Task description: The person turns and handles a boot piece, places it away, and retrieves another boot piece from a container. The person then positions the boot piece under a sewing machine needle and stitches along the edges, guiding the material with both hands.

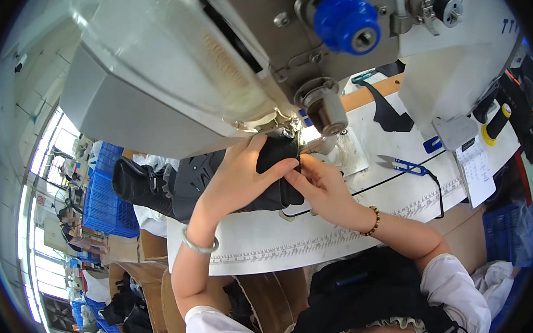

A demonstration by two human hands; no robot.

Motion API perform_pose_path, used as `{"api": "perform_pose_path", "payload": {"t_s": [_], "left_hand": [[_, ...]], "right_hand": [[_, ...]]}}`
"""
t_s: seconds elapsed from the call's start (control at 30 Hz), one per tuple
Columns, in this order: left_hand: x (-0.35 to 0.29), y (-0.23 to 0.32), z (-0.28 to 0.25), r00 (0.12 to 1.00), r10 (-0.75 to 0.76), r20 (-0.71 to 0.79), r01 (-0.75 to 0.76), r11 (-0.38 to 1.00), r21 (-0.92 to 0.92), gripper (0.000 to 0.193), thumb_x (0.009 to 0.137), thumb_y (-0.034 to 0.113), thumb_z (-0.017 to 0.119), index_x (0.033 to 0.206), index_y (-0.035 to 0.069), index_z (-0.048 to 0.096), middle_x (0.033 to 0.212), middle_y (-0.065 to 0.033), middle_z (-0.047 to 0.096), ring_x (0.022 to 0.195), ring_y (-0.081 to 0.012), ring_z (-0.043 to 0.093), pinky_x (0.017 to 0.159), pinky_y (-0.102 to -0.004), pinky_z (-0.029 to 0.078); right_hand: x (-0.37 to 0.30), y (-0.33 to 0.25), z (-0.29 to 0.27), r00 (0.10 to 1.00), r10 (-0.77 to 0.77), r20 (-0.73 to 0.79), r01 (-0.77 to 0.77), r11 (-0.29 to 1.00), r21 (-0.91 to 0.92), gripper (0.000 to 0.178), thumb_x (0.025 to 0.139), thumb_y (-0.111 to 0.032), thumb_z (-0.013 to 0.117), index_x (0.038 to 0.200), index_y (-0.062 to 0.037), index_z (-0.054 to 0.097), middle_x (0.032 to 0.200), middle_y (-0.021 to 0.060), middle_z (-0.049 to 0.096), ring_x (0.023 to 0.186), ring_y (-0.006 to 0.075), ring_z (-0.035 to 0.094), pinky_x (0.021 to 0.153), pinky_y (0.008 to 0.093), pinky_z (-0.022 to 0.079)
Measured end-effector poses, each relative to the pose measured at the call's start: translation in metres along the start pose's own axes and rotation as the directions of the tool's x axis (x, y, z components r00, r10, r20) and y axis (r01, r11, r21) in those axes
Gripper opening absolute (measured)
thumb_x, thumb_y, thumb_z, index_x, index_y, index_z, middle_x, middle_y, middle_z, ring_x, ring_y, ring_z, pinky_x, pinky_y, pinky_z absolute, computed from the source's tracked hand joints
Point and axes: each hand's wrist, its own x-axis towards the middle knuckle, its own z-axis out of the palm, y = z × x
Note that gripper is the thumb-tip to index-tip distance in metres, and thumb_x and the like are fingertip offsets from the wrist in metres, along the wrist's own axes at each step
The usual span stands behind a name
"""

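A black fabric piece lies under the head of a sewing machine, with a strappy, bulky end hanging out to the left. My left hand is spread across it, the thumb stretched along its right part and the cloth bunched between thumb and forefinger. Some of its fingertips are hidden under the machine head. My right hand pinches the right edge of the cloth, thumb and fingertips close to my left thumb. Both hands are just below the lit needle area.
Blue-handled thread snips lie on the white table, which has a ruler printed along its front. Farther back lie a black cut piece and a notepad. Cardboard boxes and blue crates stand around the table.
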Motion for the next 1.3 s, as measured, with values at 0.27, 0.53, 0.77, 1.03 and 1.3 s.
{"api": "perform_pose_path", "payload": {"t_s": [0.27, 0.53, 0.77, 1.03, 1.3], "left_hand": [[0.012, -0.014, 0.006, 0.99, 0.093, 0.11, -0.073, 0.982, -0.173, 0.057, 0.077, 0.045, 0.064, 0.103, -0.006, 0.057, 0.097, -0.0223, 0.061, 0.093, -0.036, 0.057, 0.082, -0.0387, 0.044], [0.015, -0.015, 0.009, 0.969, 0.237, 0.069, -0.223, 0.96, -0.172, 0.052, 0.081, 0.04, 0.061, 0.111, -0.002, 0.054, 0.1, -0.0199, 0.061, 0.092, -0.0361, 0.057, 0.083, -0.0381, 0.044], [0.01, -0.006, -0.002, 0.973, 0.142, 0.184, -0.114, 0.982, -0.152, 0.05, 0.081, 0.039, 0.061, 0.095, -0.009, 0.054, 0.088, -0.025, 0.057, 0.086, -0.0401, 0.053, 0.078, -0.0426, 0.041], [0.01, -0.009, 0.002, 0.971, 0.07, 0.23, -0.074, 0.997, 0.007, 0.053, 0.085, 0.04, 0.055, 0.105, -0.009, 0.052, 0.097, -0.0267, 0.055, 0.093, -0.0417, 0.051, 0.083, -0.0451, 0.04], [0.003, 0.002, 0.011, 0.96, 0.27, -0.074, -0.253, 0.949, 0.189, 0.059, 0.087, 0.047, 0.05, 0.089, -0.012, 0.057, 0.075, -0.0255, 0.059, 0.068, -0.0378, 0.058, 0.065, -0.0415, 0.047]], "right_hand": [[0.001, 0.003, -0.015, 0.956, -0.272, 0.111, 0.28, 0.957, -0.07, 0.028, 0.088, -0.016, 0.058, 0.072, -0.002, 0.039, 0.05, 0.0073, 0.039, 0.044, 0.0136, 0.034, 0.042, 0.0294, 0.028], [0.001, -0.001, -0.017, 0.956, -0.257, 0.144, 0.265, 0.963, -0.041, 0.027, 0.087, -0.013, 0.059, 0.072, -0.003, 0.039, 0.05, 0.0032, 0.039, 0.045, 0.0073, 0.034, 0.041, 0.0261, 0.027], [0.001, 0.004, -0.014, 0.954, -0.279, 0.112, 0.289, 0.953, -0.087, 0.023, 0.087, -0.014, 0.059, 0.076, -0.0026, 0.043, 0.053, 0.0028, 0.044, 0.046, 0.0067, 0.037, 0.041, 0.0251, 0.029], [-0.001, 0.013, -0.012, 0.952, -0.279, 0.13, 0.282, 0.96, -0.005, 0.016, 0.088, -0.013, 0.059, 0.088, 0.0003, 0.049, 0.062, 0.003, 0.048, 0.051, 0.0063, 0.042, 0.045, 0.0235, 0.033], [-0.003, -0.001, -0.022, 0.969, -0.138, 0.206, 0.132, 0.99, 0.043, 0.022, 0.088, -0.012, 0.058, 0.104, 0.0013, 0.052, 0.072, 0.001, 0.052, 0.06, 0.0039, 0.046, 0.048, 0.0207, 0.036]]}}
